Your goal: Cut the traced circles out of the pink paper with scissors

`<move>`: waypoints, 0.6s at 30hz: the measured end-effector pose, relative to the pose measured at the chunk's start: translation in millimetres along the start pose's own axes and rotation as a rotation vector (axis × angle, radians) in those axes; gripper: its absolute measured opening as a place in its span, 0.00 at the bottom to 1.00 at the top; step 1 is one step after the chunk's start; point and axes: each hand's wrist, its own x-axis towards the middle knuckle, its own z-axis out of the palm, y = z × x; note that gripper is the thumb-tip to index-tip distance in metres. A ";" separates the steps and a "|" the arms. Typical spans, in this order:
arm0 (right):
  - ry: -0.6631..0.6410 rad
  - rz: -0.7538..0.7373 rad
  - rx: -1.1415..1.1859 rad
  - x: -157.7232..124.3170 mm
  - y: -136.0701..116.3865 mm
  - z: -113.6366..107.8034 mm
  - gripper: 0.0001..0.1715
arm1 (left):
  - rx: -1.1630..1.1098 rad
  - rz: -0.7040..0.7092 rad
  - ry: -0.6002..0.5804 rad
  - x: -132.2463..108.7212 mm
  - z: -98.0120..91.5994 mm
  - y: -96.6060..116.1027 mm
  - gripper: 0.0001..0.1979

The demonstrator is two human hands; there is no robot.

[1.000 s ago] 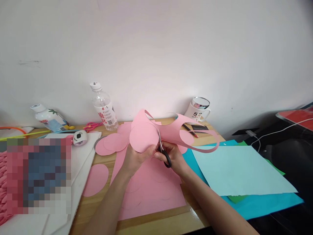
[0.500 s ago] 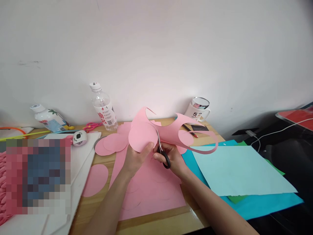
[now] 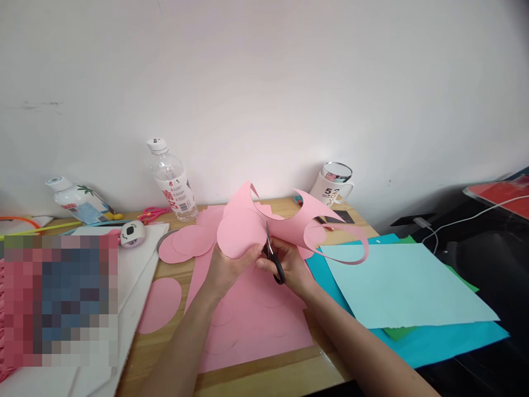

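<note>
My left hand (image 3: 225,270) pinches a pink paper sheet (image 3: 242,229) held up over the table, at a round part that is nearly cut free. My right hand (image 3: 291,264) grips black-handled scissors (image 3: 273,258) whose blades point up into that sheet. The sheet curls away to the right with round holes cut in it. Under both hands lies a flat pink sheet (image 3: 252,325) with faint circle outlines.
Cut pink circles (image 3: 188,242) and another pink circle (image 3: 160,304) lie to the left. Light blue paper (image 3: 397,286) lies on teal and green sheets at the right. Two bottles, one upright (image 3: 170,179) and one lying (image 3: 76,199), and a white mug (image 3: 334,184) stand by the wall. A white board (image 3: 136,259) lies on the left.
The round part in my left hand has turned slightly and the scissors have advanced a little along the cut. The curled strip on the right has swung a bit lower.
</note>
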 end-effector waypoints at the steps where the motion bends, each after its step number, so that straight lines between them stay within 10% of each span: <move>1: -0.001 -0.002 -0.003 0.1 0.3 -0.1 0.24 | 0.001 0.005 0.000 0.2 -0.1 -0.3 0.23; 18: -0.023 0.009 0.037 0.1 -1.8 -0.6 0.23 | 0.007 -0.032 0.019 1.7 0.0 0.2 0.19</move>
